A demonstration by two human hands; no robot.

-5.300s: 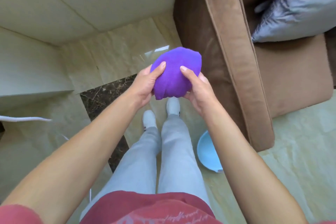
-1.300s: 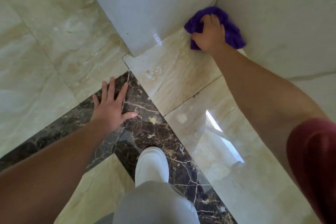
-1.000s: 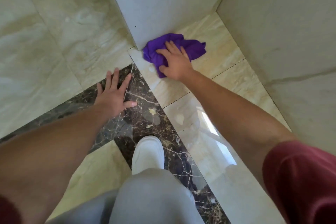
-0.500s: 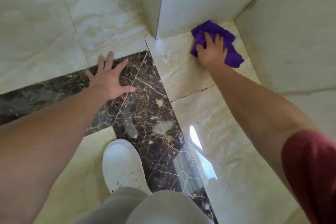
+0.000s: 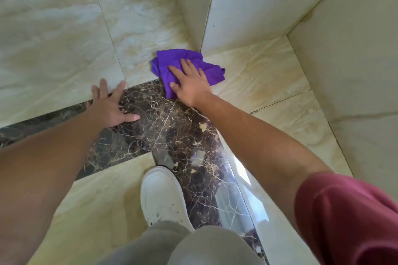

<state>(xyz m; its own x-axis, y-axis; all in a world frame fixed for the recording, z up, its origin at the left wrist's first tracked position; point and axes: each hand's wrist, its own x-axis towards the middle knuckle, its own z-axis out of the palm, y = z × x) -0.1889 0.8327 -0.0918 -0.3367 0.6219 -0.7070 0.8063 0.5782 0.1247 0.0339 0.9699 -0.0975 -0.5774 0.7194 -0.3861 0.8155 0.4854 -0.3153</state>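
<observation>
A crumpled purple cloth (image 5: 170, 60) lies on the glossy beige floor tile just in front of a wall corner. My right hand (image 5: 190, 83) presses flat on it with straight, spread fingers. To the left, my left hand (image 5: 111, 104) rests palm down with fingers spread on the dark brown marble strip (image 5: 176, 135), its fingertips reaching the beige tile beyond.
A projecting wall corner (image 5: 204, 17) rises just behind the cloth, and a second wall (image 5: 355, 49) closes the right side. My white shoe (image 5: 161, 196) stands on the floor below the hands, with a grey trouser knee (image 5: 193, 245) at the bottom edge.
My right hand has slid the cloth leftward and nearer, from the nook by the walls to the edge of the dark strip. My left hand stays planted on the floor.
</observation>
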